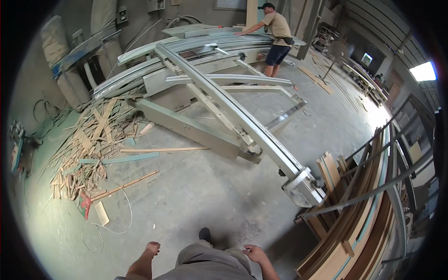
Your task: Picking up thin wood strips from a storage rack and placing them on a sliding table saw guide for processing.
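Your left hand (153, 247) hangs in front of you above the concrete floor (196, 191), fingers curled in; nothing shows in it, though you cannot tell how tightly it is closed. Your right hand (254, 253) is beside your right thigh, loosely open and free, its fingers pointing inward. The thing nearest your left hand is a white cable (131, 215), looped on the floor ahead and to the left, apart from your fingers. On your right, well apart from your right hand, long wooden boards (373, 224) lie stacked in a metal rack (343, 204). Ahead, a long metal rail (242, 123) slants across from the far machine, its near end close to the rack. To your left, a scrap pile (102, 126) of thin wood offcuts spreads over the floor, a red object (85, 204) at its near edge. At the far side a co-worker (278, 25) leans over the machine, one arm stretched across it.
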Action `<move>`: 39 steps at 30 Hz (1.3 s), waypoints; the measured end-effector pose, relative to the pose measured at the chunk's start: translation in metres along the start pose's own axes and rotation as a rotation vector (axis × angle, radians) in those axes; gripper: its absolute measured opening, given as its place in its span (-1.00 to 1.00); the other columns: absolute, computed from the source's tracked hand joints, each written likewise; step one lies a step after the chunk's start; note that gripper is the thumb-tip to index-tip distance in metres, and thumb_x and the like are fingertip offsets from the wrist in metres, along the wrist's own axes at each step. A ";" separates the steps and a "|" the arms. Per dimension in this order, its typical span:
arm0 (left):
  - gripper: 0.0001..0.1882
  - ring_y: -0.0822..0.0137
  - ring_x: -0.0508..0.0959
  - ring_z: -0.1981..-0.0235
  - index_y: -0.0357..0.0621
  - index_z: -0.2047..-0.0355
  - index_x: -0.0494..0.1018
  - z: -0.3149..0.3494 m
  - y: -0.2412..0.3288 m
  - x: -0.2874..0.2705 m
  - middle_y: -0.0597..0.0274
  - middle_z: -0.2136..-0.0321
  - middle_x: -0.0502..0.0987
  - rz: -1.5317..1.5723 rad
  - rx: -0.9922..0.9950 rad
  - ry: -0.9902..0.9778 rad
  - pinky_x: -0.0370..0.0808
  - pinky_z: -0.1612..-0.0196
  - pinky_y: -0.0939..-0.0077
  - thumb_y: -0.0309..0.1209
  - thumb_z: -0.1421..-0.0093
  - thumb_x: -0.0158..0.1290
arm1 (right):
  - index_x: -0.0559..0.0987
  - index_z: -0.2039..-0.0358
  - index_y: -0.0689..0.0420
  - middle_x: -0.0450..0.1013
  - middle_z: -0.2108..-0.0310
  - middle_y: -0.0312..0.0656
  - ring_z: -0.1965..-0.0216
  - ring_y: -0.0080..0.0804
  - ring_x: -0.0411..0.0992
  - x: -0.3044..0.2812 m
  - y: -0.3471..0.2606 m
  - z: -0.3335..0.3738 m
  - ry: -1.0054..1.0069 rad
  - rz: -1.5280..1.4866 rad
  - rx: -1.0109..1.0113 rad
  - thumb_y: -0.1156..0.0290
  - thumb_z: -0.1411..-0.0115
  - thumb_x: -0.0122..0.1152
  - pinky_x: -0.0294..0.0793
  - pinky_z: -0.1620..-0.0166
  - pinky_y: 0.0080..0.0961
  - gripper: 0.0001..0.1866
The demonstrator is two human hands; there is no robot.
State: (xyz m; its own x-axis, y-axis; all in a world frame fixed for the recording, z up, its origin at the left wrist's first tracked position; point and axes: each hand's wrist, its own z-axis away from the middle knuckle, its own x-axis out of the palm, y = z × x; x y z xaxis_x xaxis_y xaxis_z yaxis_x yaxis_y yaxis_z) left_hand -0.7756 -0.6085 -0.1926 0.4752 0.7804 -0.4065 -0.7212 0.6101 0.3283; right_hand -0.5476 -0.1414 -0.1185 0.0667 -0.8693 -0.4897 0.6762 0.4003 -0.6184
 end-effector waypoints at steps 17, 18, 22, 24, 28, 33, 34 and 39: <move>-0.64 0.45 0.44 0.46 -0.25 0.14 0.41 0.017 -0.031 0.013 0.26 0.46 0.49 0.528 0.118 0.194 0.39 0.33 0.55 -0.31 -0.08 0.04 | 0.54 0.22 0.14 0.50 0.31 -0.06 0.27 -0.21 0.48 0.029 -0.152 -0.199 -0.279 0.217 -0.407 0.23 -0.05 0.16 0.41 0.19 -0.48 -0.68; -0.62 0.42 0.45 0.50 -0.25 0.14 0.41 0.019 -0.048 0.007 0.24 0.47 0.49 0.555 0.037 0.208 0.40 0.37 0.51 -0.30 -0.06 0.04 | 0.54 0.21 0.14 0.50 0.28 -0.06 0.25 -0.20 0.47 0.038 -0.159 -0.207 -0.313 0.273 -0.359 0.21 -0.06 0.15 0.41 0.16 -0.46 -0.66; -0.58 0.35 0.48 0.48 -0.21 0.09 0.39 0.010 -0.120 -0.017 0.20 0.41 0.50 0.821 -0.158 0.235 0.40 0.48 0.46 -0.27 -0.06 0.03 | 0.55 0.20 0.14 0.48 0.23 -0.05 0.18 -0.15 0.44 0.086 -0.201 -0.251 -0.492 0.610 -0.358 0.13 -0.08 0.09 0.38 0.08 -0.39 -0.62; -0.61 0.29 0.49 0.41 -0.11 0.08 0.37 0.001 -0.156 -0.035 0.20 0.34 0.49 0.961 -0.319 0.218 0.43 0.45 0.34 -0.26 -0.07 0.02 | 0.56 0.22 0.13 0.47 0.22 -0.03 0.14 -0.11 0.41 0.117 -0.229 -0.272 -0.538 0.647 -0.308 0.10 -0.09 0.05 0.36 0.06 -0.33 -0.61; -0.65 0.26 0.51 0.40 -0.12 0.13 0.38 -0.025 -0.186 -0.089 0.20 0.34 0.49 1.048 -0.436 0.143 0.43 0.45 0.33 -0.27 -0.09 0.00 | 0.58 0.28 0.04 0.49 0.26 -0.13 0.15 -0.16 0.41 0.176 -0.291 -0.327 -0.645 1.077 -0.532 0.25 -0.11 -0.03 0.40 0.09 -0.29 -0.73; -0.63 0.33 0.48 0.46 -0.18 0.11 0.39 -0.106 -0.190 -0.258 0.20 0.39 0.49 0.944 -0.358 0.248 0.41 0.49 0.44 -0.30 -0.09 0.00 | 0.58 0.37 0.06 0.49 0.32 -0.09 0.24 -0.10 0.44 0.289 -0.423 -0.388 -0.606 0.963 -0.857 0.31 -0.08 -0.02 0.41 0.18 -0.26 -0.78; -0.63 0.35 0.47 0.47 -0.20 0.12 0.40 -0.130 -0.179 -0.295 0.20 0.41 0.49 0.946 -0.300 0.282 0.41 0.47 0.46 -0.30 -0.08 0.00 | 0.56 0.36 0.07 0.49 0.37 -0.15 0.37 -0.22 0.46 0.309 -0.450 -0.408 -0.563 0.876 -0.904 0.44 -0.02 0.01 0.44 0.28 -0.37 -0.81; -0.68 0.46 0.41 0.51 -0.20 0.14 0.41 -0.233 -0.066 -0.472 0.28 0.48 0.47 0.896 0.066 0.433 0.38 0.40 0.58 -0.33 -0.11 0.00 | 0.55 0.30 0.18 0.48 0.45 -0.29 0.49 -0.51 0.40 0.382 -0.601 -0.456 -0.532 0.395 -0.195 0.26 -0.07 0.11 0.42 0.43 -0.53 -0.72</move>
State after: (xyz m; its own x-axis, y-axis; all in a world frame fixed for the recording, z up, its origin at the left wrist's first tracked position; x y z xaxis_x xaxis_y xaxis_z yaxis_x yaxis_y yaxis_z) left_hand -1.0699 -1.0487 -0.2213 -0.4653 0.8471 -0.2567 -0.6878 -0.1634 0.7073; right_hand -1.2629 -0.5820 -0.2136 0.6656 -0.6518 -0.3635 0.3864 0.7177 -0.5793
